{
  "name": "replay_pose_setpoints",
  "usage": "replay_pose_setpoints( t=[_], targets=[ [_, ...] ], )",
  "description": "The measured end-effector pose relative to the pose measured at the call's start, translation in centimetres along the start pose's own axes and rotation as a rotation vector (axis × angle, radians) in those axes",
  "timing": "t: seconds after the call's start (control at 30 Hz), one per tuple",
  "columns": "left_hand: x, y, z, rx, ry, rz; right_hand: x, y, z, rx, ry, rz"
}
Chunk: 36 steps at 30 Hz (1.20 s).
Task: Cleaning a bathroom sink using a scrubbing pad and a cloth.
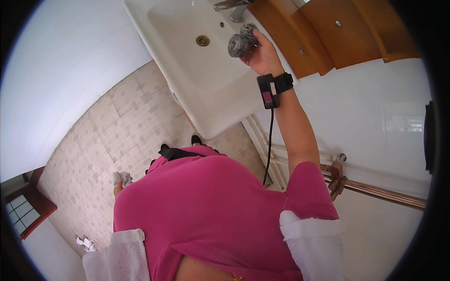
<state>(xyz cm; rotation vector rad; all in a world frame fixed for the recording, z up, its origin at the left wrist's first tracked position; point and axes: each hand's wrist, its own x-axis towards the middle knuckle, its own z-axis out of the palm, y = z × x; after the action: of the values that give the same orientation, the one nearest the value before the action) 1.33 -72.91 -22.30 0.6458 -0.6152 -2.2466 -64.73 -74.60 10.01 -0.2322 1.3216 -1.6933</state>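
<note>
Two grey steel-wool scourers are gripped in my right hand, whose fingers curl round them from beneath. This hand is raised over the right side of a white washbasin, close to the metal tap. A black strap with a small box and a cable sits on the right wrist. Low at my left side, my left hand is closed on a crumpled light-grey cloth. Most of that hand and its forearm are hidden behind my pink top.
A brown wooden cabinet is fixed to the tiled wall right of the basin. Copper-coloured pipes run along that wall. Beige tiles cover the floor, and a red-framed item stands at far left.
</note>
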Motion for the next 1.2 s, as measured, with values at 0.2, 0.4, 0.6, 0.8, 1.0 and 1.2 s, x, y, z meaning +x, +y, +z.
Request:
replay_pose_setpoints(
  t=[0.2, 0.4, 0.6, 0.8, 1.0, 1.2],
  targets=[
    [0.5, -0.5, -1.5, -0.002, -0.095, 0.020, -0.3, 2.5, 0.3, 0.034, 0.044, -0.035],
    [0.9, 0.9, 4.4, 0.291, 0.524, -0.200, -1.5, 3.8, 2.6, -0.117, 0.095, -0.202],
    [2.6, 2.9, 12.0, 0.283, 0.514, -0.147, -1.5, 4.7, 1.8, -0.422, 0.036, -0.373],
    [0.7, 1.7, 6.5, 0.383, 0.547, -0.237, 0.3, 5.1, -5.4, -1.909, 0.371, -0.163],
    [-0.1, 1.0, 8.0, 0.119, 0.598, -0.142, 0.6, 6.8, -8.5, -1.842, 0.256, 0.160],
    [4.9, 5.8, 16.0, 0.099, 0.289, -0.088, 1.0, 6.5, -3.5, -0.808, 0.217, -0.119]
  ],
)
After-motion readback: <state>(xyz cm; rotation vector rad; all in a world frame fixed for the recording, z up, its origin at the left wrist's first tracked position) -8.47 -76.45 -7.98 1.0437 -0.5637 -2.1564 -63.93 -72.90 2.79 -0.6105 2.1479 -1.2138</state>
